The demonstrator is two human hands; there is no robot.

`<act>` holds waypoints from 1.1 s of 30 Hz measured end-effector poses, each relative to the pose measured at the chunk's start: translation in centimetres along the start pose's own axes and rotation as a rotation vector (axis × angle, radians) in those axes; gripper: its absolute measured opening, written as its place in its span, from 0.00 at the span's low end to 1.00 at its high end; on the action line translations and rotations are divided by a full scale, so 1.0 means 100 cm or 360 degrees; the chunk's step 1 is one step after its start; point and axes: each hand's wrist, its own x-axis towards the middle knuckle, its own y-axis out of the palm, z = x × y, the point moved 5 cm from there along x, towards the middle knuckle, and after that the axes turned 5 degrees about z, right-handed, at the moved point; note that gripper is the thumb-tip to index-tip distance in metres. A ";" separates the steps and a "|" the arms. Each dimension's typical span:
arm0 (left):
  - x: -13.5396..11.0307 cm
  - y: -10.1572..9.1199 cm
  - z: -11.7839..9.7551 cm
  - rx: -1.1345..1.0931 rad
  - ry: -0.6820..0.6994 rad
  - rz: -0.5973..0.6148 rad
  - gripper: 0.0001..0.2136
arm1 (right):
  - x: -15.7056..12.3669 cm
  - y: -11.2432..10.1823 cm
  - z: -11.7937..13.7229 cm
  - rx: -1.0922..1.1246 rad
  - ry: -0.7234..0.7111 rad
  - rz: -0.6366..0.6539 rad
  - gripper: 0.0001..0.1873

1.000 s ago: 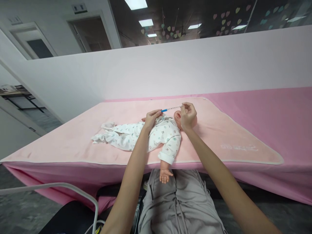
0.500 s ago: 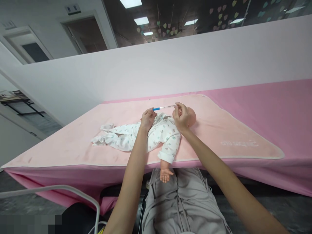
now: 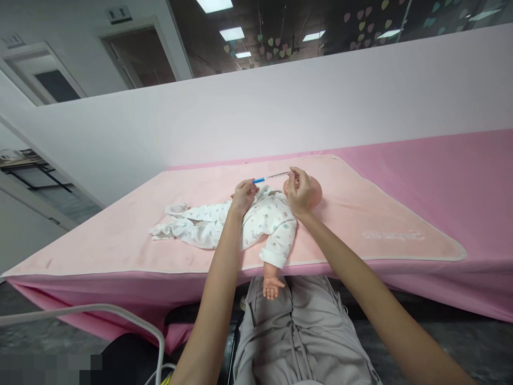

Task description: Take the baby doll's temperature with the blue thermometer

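A baby doll (image 3: 264, 219) in a white patterned sleepsuit lies on its back on a light pink blanket (image 3: 360, 214), head to the right, one bare hand hanging over the front edge. Above its chest I hold a thin thermometer (image 3: 270, 176) with a blue end. My left hand (image 3: 242, 195) pinches the blue end, and my right hand (image 3: 298, 190) pinches the clear end, in front of the doll's face. Both hands are closed on it.
The blanket covers a long table draped in a darker pink cloth (image 3: 460, 176), with a pale wall behind. My grey-trousered lap (image 3: 296, 337) is below the table edge. A white curved tube (image 3: 120, 315) sits at the lower left.
The view shifted slightly downward and left between the earliest frame and now. Both hands kept hold of the thermometer, which has tilted a little above the doll's chest.
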 end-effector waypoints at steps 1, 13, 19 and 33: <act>0.000 0.000 0.000 0.0010 0.0006 0.0000 0.08 | 0.001 -0.001 0.002 0.0010 -0.0012 -0.0008 0.18; -0.002 0.018 0.009 0.1086 -0.0189 0.0112 0.13 | -0.038 -0.114 0.022 -0.0066 -0.0220 -0.0521 0.05; -0.006 0.027 0.007 0.1070 -0.0269 0.0386 0.14 | -0.108 -0.146 0.001 -0.0594 -0.0297 -0.0351 0.03; -0.006 0.030 0.008 0.1072 -0.0278 0.0517 0.11 | -0.112 -0.100 -0.012 -0.0875 -0.0188 0.0761 0.08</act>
